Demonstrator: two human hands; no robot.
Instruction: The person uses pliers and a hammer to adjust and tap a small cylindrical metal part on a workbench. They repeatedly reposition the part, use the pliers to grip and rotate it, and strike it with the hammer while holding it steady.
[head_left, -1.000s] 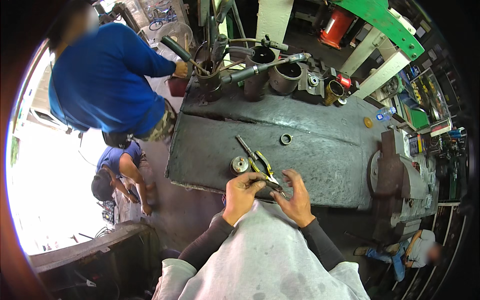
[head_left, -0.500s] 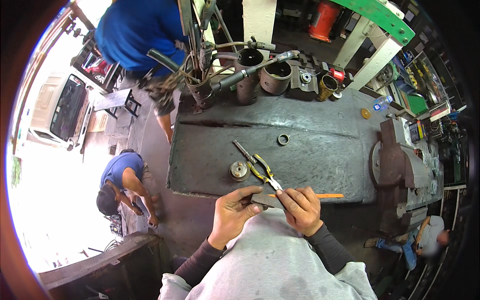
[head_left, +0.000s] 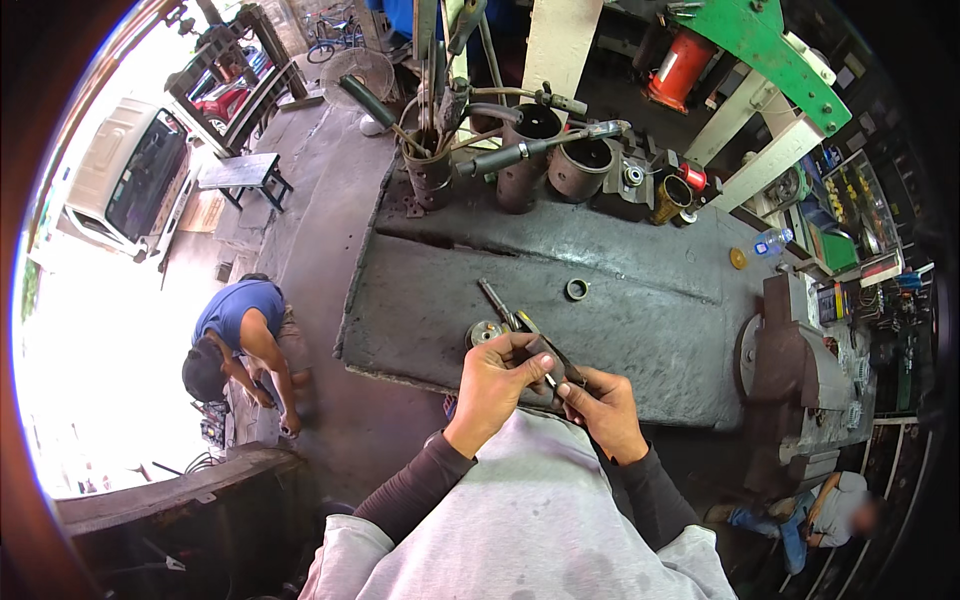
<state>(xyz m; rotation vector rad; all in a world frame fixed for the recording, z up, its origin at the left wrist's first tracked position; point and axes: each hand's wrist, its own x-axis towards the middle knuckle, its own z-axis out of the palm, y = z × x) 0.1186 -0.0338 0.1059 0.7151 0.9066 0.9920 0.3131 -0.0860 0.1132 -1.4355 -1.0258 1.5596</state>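
Note:
In front of my chest, at the near edge of the dark metal bench [head_left: 640, 345], my two hands are close together. My left hand [head_left: 500, 385] has closed its fingers around a dark flat piece [head_left: 548, 358], its thumb on top. My right hand [head_left: 607, 408] pinches at the same piece from the other side; a small pale tip shows between the thumbs, too small to name. Just beyond lie a round metal part [head_left: 484, 331], a metal rod [head_left: 497, 302] and yellow-handled pliers [head_left: 527, 322], partly covered by my fingers. Farther back sits a small metal ring [head_left: 577, 290].
Tall metal cups [head_left: 428, 180] with rods and torches stand along the bench's far edge. A large vise [head_left: 800, 350] occupies the right end, near a plastic bottle [head_left: 770, 243]. One person [head_left: 245, 330] bends down at left; another [head_left: 830, 515] sits at lower right.
My hands have drawn closer together and tilted the dark flat piece upward. They now cover much of the pliers. The orange strip has dropped from sight; the person at upper left has mostly left view.

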